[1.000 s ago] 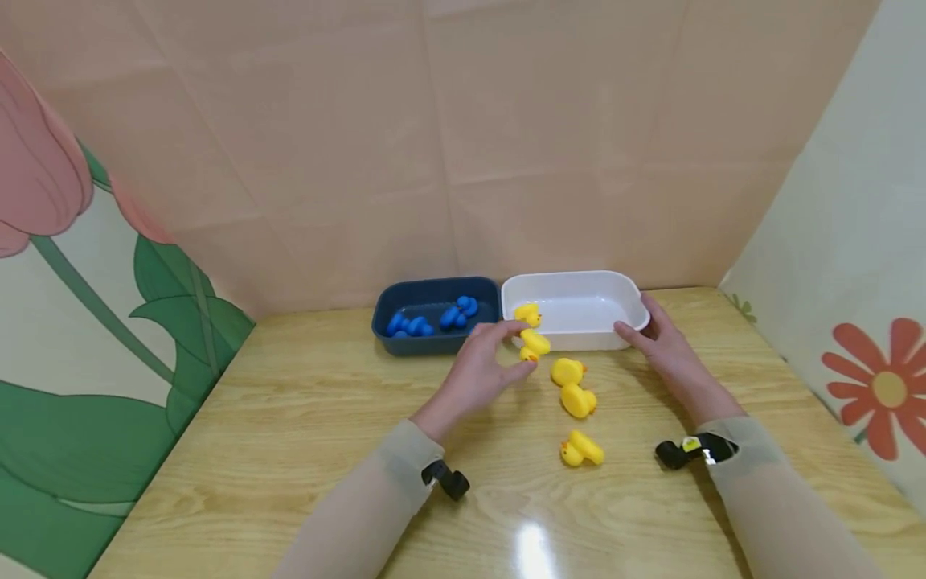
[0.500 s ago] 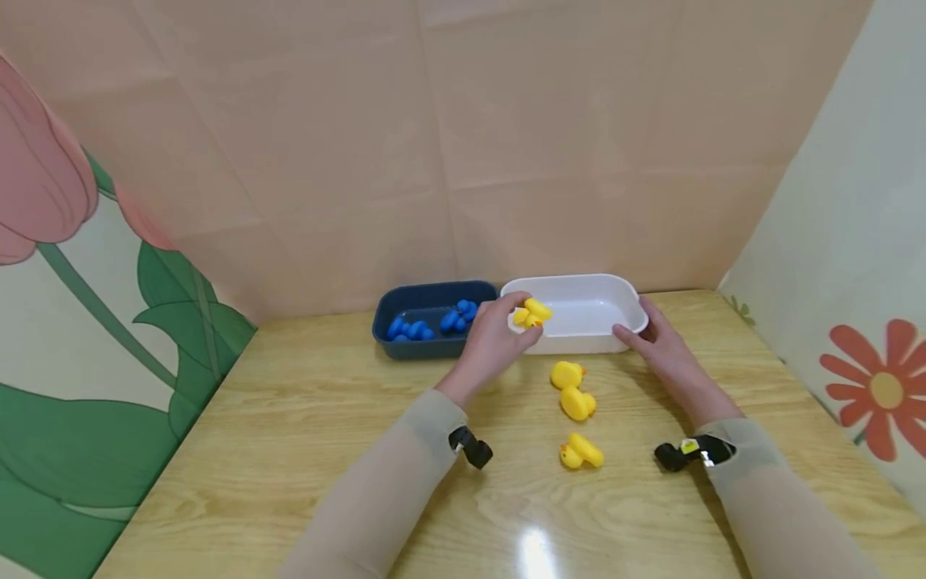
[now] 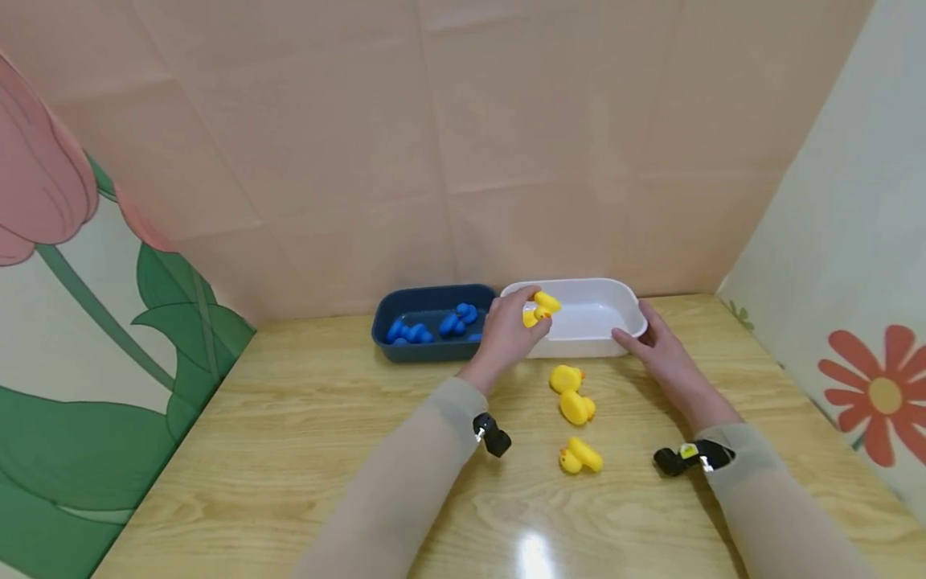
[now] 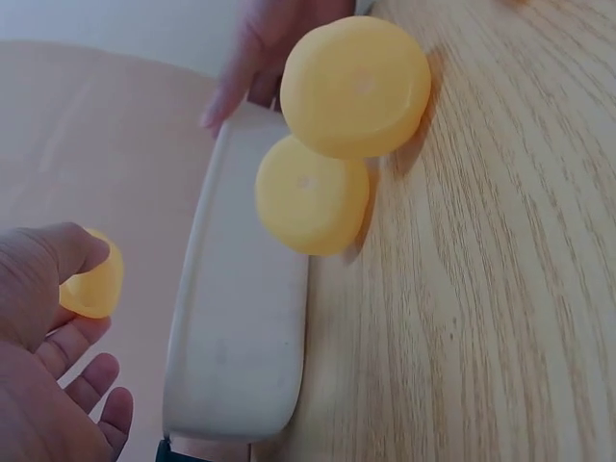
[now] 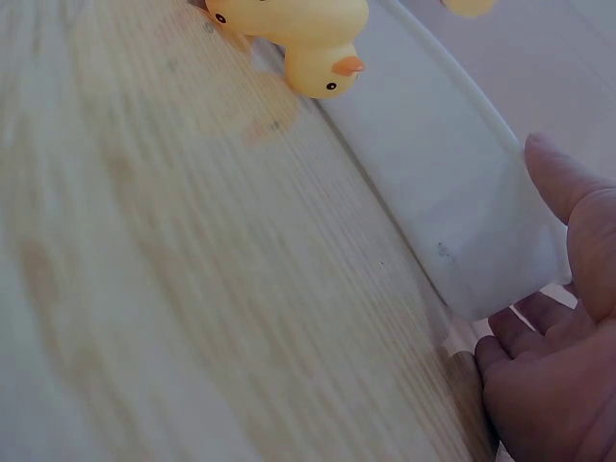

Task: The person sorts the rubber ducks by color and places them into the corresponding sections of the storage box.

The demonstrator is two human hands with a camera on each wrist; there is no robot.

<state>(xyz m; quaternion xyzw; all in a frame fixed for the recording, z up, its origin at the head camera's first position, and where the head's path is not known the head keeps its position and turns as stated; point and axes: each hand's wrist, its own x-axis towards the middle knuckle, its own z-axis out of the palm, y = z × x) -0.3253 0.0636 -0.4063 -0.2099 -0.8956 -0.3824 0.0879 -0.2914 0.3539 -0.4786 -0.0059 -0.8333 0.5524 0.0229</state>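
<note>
My left hand [image 3: 509,328] pinches a yellow rubber duck [image 3: 548,301] between thumb and fingers, over the left part of the white tray [image 3: 579,348]. Another yellow duck in that tray is mostly hidden behind the hand. In the left wrist view, the held duck [image 4: 96,281] shows above the tray's rim. My right hand [image 3: 661,347] grips the tray's right end. Its thumb [image 5: 558,178] lies at the rim and the other fingers curl round the end wall. In front of the tray, two yellow ducks [image 3: 577,408] lie touching, and a third duck [image 3: 581,456] lies nearer.
Left of the white tray and close against it stands a dark blue tray [image 3: 434,352] with several blue ducks [image 3: 453,323]. Both trays stand near the back of the wooden table [image 3: 311,418], before a pink backdrop [image 3: 325,161]. A flowered panel [image 3: 854,265] borders the right side.
My left hand has carried the pinched duck up and to the right, from before the white tray's front wall to over its inside. The right hand keeps its grip on the tray.
</note>
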